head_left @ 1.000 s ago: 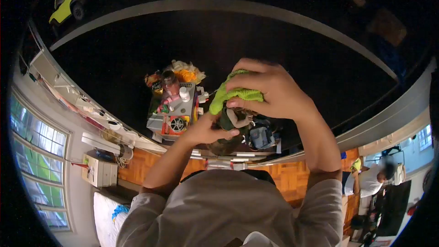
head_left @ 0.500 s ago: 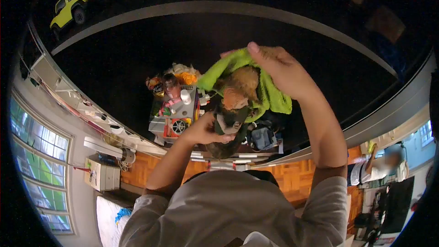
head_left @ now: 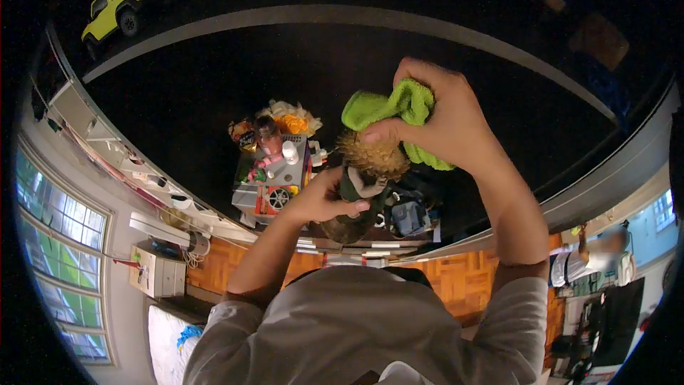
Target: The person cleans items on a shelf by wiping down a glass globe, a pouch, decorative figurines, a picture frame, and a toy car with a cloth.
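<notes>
Head view, dark surface (head_left: 214,64), parquet floor (head_left: 456,278), windows (head_left: 64,257)

2 bare hands (head_left: 390,157) raised together, elbows bent, fingers curled

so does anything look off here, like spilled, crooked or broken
Nothing stands out as spilled, crooked or broken. The left hand holds the figure, the right hand the cloth. Things are crowded on the grey box, but none looks toppled. Much of the black surface is too dark to judge.
</notes>
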A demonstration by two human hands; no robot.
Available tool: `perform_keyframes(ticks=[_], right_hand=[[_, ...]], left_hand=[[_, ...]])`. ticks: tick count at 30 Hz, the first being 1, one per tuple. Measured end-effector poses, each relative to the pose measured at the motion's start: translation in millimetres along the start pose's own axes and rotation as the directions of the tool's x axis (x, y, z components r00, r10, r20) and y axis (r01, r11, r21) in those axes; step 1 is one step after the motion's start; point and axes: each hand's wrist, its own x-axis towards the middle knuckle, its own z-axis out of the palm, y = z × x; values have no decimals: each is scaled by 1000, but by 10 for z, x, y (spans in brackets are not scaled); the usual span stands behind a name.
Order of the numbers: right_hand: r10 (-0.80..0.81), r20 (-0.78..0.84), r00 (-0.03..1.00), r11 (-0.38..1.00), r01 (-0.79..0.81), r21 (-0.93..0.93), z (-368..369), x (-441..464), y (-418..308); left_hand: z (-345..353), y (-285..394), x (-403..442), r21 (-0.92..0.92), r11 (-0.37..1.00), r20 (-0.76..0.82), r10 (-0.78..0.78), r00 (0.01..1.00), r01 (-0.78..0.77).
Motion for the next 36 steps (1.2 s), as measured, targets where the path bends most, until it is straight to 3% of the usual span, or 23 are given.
perform_keyframes(ticks=[2,8,11,14,18,19,20,24,28,36], right_hand=[[141,86,986,990,-139,-29,-36,4,-55],[-205,-232,951,949,135,-286,43,9,21],[52,-223,973,998,-44,39,44,47,82],[95,-189,977,975,-130,-182,-3,66,183],[-94,-232,968,886,-25,-462,-84,-22,392],[-135,-198,971,857,14,-515,-121,-71,407],[-176,-161,971,823,55,-565,-156,-116,416],[-193,133,972,899,229,-372,-320,-242,166],[-245,227,943,939,289,-185,-338,-240,148],[-186,286,940,957,239,-162,-490,-217,122]], left_hand=[[-40,-91,-12,16,1000,21,-23,1000,22],[-44,-81,-35,134,988,62,67,996,-75],[-21,-66,-58,110,991,94,72,993,-82],[-43,-69,-50,37,994,158,92,983,-99],[-93,-17,-36,-228,971,172,116,978,-75],[-91,3,-46,-145,977,91,172,981,-158],[-90,41,-35,-173,968,71,194,978,-180],[-90,189,50,-219,955,69,219,973,-199],[-125,94,178,-123,988,210,118,971,-93],[22,331,273,-202,944,219,302,928,-259]])
